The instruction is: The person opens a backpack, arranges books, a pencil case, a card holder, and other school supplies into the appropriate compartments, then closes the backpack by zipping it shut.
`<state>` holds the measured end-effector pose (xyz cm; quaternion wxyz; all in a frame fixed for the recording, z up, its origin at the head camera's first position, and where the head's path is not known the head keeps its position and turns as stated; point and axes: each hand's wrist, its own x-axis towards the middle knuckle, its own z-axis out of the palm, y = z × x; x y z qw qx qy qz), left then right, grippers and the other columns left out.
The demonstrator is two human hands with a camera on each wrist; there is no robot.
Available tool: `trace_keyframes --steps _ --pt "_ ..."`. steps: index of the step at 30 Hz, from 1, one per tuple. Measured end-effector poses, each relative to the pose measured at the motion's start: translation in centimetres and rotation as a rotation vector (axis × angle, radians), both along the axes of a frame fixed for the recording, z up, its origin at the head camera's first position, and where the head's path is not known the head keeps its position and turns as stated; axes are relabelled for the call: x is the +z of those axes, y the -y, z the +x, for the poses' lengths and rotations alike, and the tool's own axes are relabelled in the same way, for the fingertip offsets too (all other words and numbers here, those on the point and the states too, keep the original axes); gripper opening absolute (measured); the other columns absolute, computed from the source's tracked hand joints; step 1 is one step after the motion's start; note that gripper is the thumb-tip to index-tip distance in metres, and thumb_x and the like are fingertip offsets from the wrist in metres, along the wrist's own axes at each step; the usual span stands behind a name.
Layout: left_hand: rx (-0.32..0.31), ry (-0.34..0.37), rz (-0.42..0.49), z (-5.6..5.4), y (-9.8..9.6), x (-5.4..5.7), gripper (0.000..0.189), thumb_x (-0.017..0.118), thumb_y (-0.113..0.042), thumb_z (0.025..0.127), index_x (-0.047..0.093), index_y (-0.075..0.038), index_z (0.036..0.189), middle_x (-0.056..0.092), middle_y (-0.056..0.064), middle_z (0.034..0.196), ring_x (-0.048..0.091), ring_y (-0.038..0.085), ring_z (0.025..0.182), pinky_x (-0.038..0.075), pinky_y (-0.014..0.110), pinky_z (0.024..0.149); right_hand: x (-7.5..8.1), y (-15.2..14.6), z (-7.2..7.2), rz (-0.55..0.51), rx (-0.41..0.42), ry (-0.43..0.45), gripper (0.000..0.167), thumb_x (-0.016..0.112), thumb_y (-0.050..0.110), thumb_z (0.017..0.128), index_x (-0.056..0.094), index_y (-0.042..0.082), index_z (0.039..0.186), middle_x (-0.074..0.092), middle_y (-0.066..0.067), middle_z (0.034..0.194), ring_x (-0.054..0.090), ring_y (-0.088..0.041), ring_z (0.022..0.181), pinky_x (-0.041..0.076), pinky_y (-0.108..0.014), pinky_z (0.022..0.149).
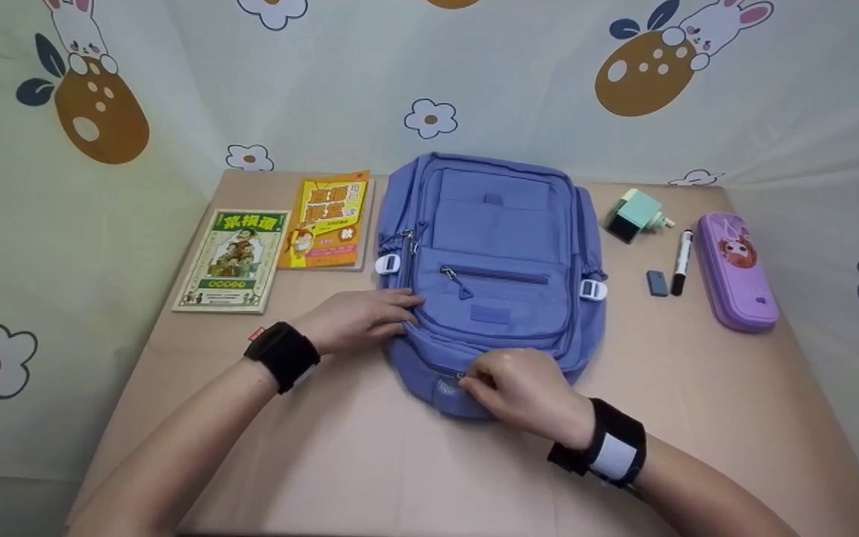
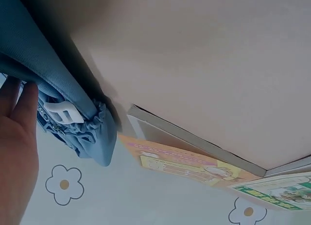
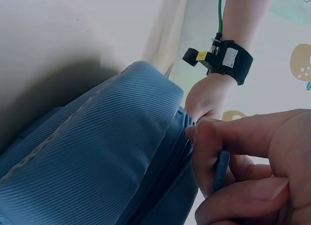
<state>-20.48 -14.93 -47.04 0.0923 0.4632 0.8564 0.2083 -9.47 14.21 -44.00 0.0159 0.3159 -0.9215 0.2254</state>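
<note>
A blue backpack lies on its back on the table, front pockets facing up. My right hand is at the backpack's near edge, its thumb and curled fingers pinching a zipper pull; the blue tab shows between the fingers in the right wrist view. My left hand rests on the backpack's left side, fingers fairly straight against the fabric. In the left wrist view, the fingers touch the blue cloth near a white buckle.
Left of the backpack lie a green-and-cream book and an orange book. On the right are a mint-and-black bottle-like item, a small dark blue block, a marker and a purple pencil case. Patterned cloth hangs around the table.
</note>
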Motion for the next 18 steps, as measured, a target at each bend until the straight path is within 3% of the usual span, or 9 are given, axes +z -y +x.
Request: trace_keyframes --steps 4,18 --pt "0.007 -0.003 -0.035 0.0 -0.2 0.2 0.026 0.055 -0.023 0.107 0.073 -0.013 0.122 0.05 0.005 0.154 0.04 0.025 0.146 0.036 0.043 0.116 0.1 1.0 -0.2 0.012 0.013 -0.003 0.014 0.075 0.026 0.093 0.075 0.018 0.081 0.063 0.011 0.068 0.057 -0.004 0.059 0.046 -0.028 0.052" --pt "0.021 -0.016 -0.028 -0.2 -0.3 -0.2 0.023 0.059 -0.026 0.105 0.076 -0.014 0.116 0.055 0.004 0.15 0.045 0.023 0.143 0.038 0.042 0.115 0.3 4.8 -1.5 0.128 0.075 -0.033 0.021 0.072 0.033 0.096 0.074 0.019 0.08 0.068 0.007 0.072 0.065 -0.013 0.063 0.052 -0.035 0.053"
